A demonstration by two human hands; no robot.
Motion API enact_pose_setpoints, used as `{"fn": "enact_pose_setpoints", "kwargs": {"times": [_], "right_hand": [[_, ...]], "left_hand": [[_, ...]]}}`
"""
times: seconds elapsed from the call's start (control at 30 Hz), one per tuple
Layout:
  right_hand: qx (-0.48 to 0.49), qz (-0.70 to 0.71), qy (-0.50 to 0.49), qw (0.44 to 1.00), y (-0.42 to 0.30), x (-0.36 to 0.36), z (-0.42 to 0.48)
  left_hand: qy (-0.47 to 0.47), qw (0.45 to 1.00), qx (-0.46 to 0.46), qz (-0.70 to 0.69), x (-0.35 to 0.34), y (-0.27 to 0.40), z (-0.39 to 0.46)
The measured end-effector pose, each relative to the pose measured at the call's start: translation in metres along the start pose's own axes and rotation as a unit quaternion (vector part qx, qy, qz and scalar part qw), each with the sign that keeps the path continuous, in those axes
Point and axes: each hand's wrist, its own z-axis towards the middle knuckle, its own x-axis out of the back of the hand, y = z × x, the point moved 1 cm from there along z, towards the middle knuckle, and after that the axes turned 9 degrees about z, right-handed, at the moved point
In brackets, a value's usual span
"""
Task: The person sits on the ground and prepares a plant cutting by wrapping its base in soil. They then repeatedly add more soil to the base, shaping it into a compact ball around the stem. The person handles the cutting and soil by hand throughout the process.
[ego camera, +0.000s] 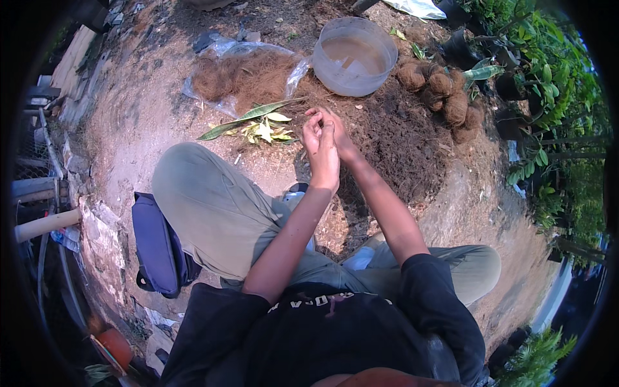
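My left hand (321,154) and my right hand (342,139) are pressed together in front of me, palms facing. The fingers are curled, and whatever lies between the palms is hidden. Just to their right spreads a heap of dark, moist soil mixed with fibre (401,145). Beyond the hands stands a round translucent plastic tub (355,87) with brownish water in it. Several brown fibre-wrapped balls (456,109) are piled at the right of the tub. Loose coconut fibre (246,75) lies on a clear plastic sheet (227,104) at the upper left.
Cut leaves (263,130) with yellow and green blades lie left of my hands. A dark blue bag (157,246) rests beside my left knee. Potted plants (546,82) line the right side. A stone edge (101,232) and wire fencing border the left.
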Motion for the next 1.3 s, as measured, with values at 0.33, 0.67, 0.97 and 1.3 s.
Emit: {"fn": "enact_pose_setpoints", "kwargs": {"times": [0.33,0.67,0.97,1.3], "right_hand": [[-0.088,-0.331,-0.062,0.937,0.027,-0.038,0.065],[-0.147,-0.410,-0.102,0.894,0.020,-0.037,0.081],[0.026,-0.235,0.082,0.968,-0.048,-0.010,0.035],[0.080,0.054,0.115,0.989,-0.095,-0.012,-0.024]], "left_hand": [[0.101,0.994,0.047,0.009,0.018,-0.008,0.013],[0.096,0.994,0.055,-0.004,0.011,-0.004,0.010],[0.151,0.982,0.075,-0.079,0.016,-0.008,0.020],[0.106,0.986,-0.070,-0.105,0.034,0.043,0.037]]}}
